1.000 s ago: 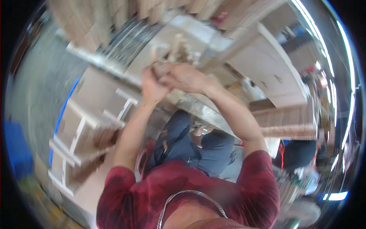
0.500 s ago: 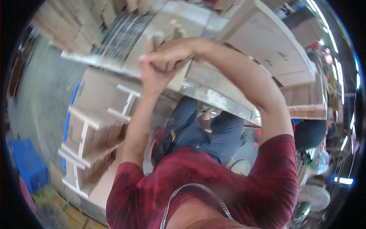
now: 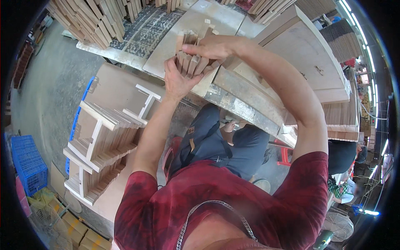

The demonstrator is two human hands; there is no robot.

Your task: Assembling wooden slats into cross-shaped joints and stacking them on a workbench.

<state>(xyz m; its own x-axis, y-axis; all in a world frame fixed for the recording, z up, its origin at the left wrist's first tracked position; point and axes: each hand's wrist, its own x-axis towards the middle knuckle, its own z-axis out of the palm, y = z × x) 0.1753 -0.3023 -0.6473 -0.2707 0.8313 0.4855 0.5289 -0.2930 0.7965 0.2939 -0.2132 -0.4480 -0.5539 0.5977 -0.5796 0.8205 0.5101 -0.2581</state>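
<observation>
The left hand (image 3: 176,83) has its fingers curled around a bundle of wooden strips (image 3: 192,65) by the near edge of the counter (image 3: 164,54); the right hand (image 3: 214,46) reaches across the bundle's top, though whether its fingers grip I cannot tell

— Gripping what with the left hand (image 3: 178,82)?
— Clasping a bundle of wooden strips (image 3: 192,64) at the worktop (image 3: 159,57).
— And doing what with the right hand (image 3: 216,46)?
— Reaching across the wooden strips.
</observation>
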